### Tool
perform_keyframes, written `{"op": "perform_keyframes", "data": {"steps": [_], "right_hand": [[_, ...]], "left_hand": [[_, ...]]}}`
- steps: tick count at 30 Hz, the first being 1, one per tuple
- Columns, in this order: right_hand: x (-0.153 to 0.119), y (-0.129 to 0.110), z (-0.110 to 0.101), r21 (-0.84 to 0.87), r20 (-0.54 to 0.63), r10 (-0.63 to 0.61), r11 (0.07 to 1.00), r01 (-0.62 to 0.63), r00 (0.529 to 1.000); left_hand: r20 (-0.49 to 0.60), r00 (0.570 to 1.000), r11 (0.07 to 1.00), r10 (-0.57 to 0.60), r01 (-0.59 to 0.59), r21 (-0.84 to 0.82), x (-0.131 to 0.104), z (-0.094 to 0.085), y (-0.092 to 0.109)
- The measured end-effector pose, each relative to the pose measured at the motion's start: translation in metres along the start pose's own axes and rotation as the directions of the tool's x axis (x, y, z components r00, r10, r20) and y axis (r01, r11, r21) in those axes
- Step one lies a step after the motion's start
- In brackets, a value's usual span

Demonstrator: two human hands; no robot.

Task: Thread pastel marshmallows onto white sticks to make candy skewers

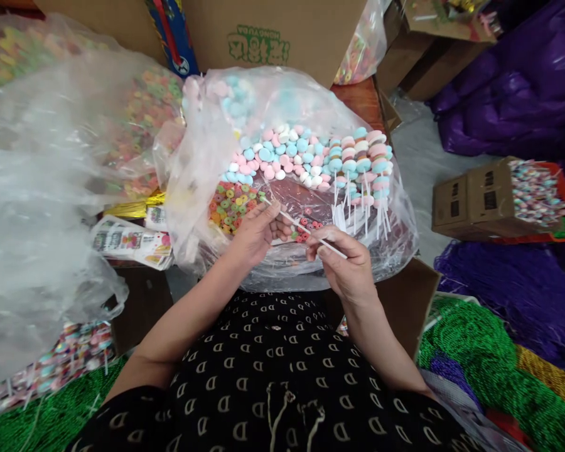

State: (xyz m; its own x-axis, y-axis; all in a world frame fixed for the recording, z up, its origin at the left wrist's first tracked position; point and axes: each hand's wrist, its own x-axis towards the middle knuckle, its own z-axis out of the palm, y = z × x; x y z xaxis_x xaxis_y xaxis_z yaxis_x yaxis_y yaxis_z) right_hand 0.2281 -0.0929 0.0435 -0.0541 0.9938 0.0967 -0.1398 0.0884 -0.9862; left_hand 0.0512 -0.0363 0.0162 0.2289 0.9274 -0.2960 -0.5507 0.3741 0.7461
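A thin white stick (289,218) slants between my two hands, its lower right end sticking out past my right fingers. My left hand (262,229) pinches its upper left end between thumb and fingers. Closed on the lower part is my right hand (341,254). Just beyond the left hand lies a heap of small ring candies (233,206) in green, yellow and orange. A few red ring candies (309,227) lie between the hands. Farther back spread pink, blue and white button-shaped candies (282,150). At the right, finished-looking candy skewers (358,160) on white sticks lie stacked.
Clear plastic sheeting (390,248) lies under the candies. A large plastic bag of ring candies (141,125) bulges at left, beside printed labels (134,242). Behind stands a cardboard box (306,31). Rightward are a box (471,198) with wrapped candies and green bead strings (494,351).
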Motion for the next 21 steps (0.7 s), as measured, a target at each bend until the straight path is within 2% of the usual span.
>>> {"op": "perform_keyframes", "data": {"steps": [3, 5, 7, 9, 10, 11, 13, 14, 16, 19, 21], "right_hand": [[0.01, 0.0, 0.004, -0.191, -0.112, -0.198, 0.966, 0.174, 0.974], [0.019, -0.005, 0.006, -0.266, -0.201, -0.322, 0.927, 0.265, 0.925], [0.028, -0.012, 0.006, -0.268, -0.271, -0.417, 0.898, 0.348, 0.868], [0.037, -0.02, 0.006, -0.233, -0.311, -0.434, 0.897, 0.375, 0.846], [0.04, -0.024, 0.005, -0.215, -0.321, -0.408, 0.91, 0.354, 0.854], [0.042, -0.026, 0.005, -0.196, -0.328, -0.363, 0.929, 0.313, 0.872], [0.044, -0.027, 0.006, -0.157, -0.331, -0.245, 0.966, 0.203, 0.911], [0.044, -0.027, 0.006, -0.138, -0.327, -0.186, 0.979, 0.147, 0.927], [0.041, -0.024, 0.007, -0.089, -0.311, -0.076, 0.995, 0.051, 0.947], [0.036, -0.018, 0.007, 0.023, -0.291, 0.033, 0.999, -0.027, 0.956], [0.033, -0.014, 0.005, 0.084, -0.278, 0.089, 0.994, -0.068, 0.956]], "left_hand": [[0.12, 0.983, 0.989, -0.137, 0.129, 0.075, -0.006, 0.005, -0.007], [0.186, 0.964, 0.967, -0.191, 0.152, 0.205, -0.008, 0.004, -0.006], [0.18, 0.972, 0.931, -0.151, 0.078, 0.357, -0.006, 0.0, 0.002], [0.114, 0.993, 0.837, 0.018, -0.077, 0.542, 0.002, -0.007, 0.014], [0.088, 0.986, 0.747, 0.138, -0.162, 0.644, 0.008, -0.011, 0.022], [0.081, 0.959, 0.626, 0.271, -0.24, 0.742, 0.016, -0.015, 0.029], [0.136, 0.896, 0.362, 0.423, -0.304, 0.881, 0.035, -0.019, 0.042], [0.159, 0.889, 0.249, 0.429, -0.286, 0.925, 0.046, -0.019, 0.047], [0.161, 0.912, 0.083, 0.377, -0.206, 0.975, 0.067, -0.017, 0.051], [0.132, 0.944, -0.087, 0.302, -0.111, 0.99, 0.093, -0.009, 0.047], [0.122, 0.953, -0.166, 0.278, -0.077, 0.983, 0.106, -0.006, 0.042]]}}
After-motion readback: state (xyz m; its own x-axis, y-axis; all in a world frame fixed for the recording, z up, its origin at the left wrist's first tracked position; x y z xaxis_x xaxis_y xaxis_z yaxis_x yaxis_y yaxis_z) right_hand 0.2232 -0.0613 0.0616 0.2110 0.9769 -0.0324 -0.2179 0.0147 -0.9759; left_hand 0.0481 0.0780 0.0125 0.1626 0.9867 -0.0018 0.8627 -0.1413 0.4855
